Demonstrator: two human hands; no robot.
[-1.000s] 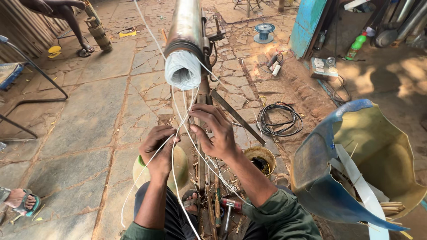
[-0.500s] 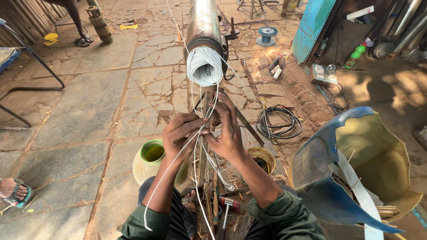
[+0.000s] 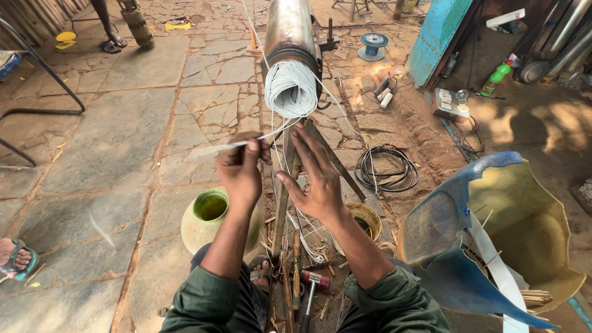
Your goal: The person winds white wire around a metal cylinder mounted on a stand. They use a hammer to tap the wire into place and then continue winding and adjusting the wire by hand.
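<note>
The motor [image 3: 290,37] lies on its stand, white wire [image 3: 291,89] already packed thick in its open end; loose strands hanging below suggest winding is unfinished. The left hand [image 3: 242,168] pinches a strand, pulling it leftward. The right hand [image 3: 313,179] is spread, fingertips at the strands. The stand's base is hidden behind the arms.

green plastic bottle [image 3: 497,78], upper right, by pipes
</note>
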